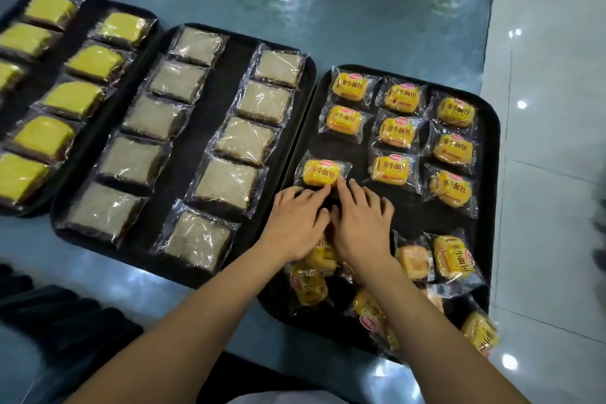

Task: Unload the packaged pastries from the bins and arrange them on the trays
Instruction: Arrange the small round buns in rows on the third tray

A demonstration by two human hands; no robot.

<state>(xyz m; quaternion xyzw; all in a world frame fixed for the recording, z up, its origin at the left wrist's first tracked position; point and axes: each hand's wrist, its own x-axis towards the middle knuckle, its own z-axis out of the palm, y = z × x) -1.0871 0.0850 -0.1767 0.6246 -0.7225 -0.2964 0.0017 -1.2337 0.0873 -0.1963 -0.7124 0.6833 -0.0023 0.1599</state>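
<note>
Three black trays lie side by side on a blue-grey table. On the right tray (490, 193), small orange-wrapped pastry packs stand in rows at the far end, and a loose heap (449, 257) fills the near end. My left hand (296, 223) and my right hand (360, 223) rest flat on this tray, their fingertips touching the near edge of one orange pack (319, 172) in the left column. Neither hand grips it. More packs lie partly hidden under my palms.
The middle tray (226, 82) carries two columns of pale square cakes in clear wrap. Yellow cakes in rows cover the left tray (88, 5). Something dark (49, 315) sits at the near left. A glossy tiled floor (551, 108) lies beyond the table's right edge.
</note>
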